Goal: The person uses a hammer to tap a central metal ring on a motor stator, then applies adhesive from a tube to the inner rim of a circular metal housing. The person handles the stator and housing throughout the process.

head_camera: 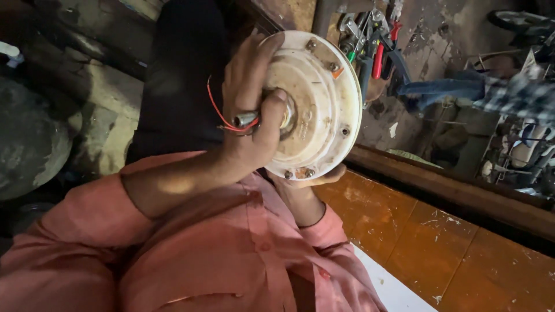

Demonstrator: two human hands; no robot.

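I hold a round, dirty white fan motor housing [324,98] with bolts around its rim, up in front of my pink shirt. My left hand [251,110] is wrapped around the metal shaft [245,119] that sticks out of its centre. Thin red wires [218,115] loop out beside the shaft. My right hand [315,178] holds the housing's lower edge from behind; only its fingertips and wrist show, the rest is hidden by the housing.
Pliers with red and blue handles and several spanners [370,40] lie on the ground beyond the housing. An orange wooden surface [439,237] with a dark raised edge runs at lower right. Another person in jeans and a checked shirt [480,92] is at right, near cycle parts [520,150].
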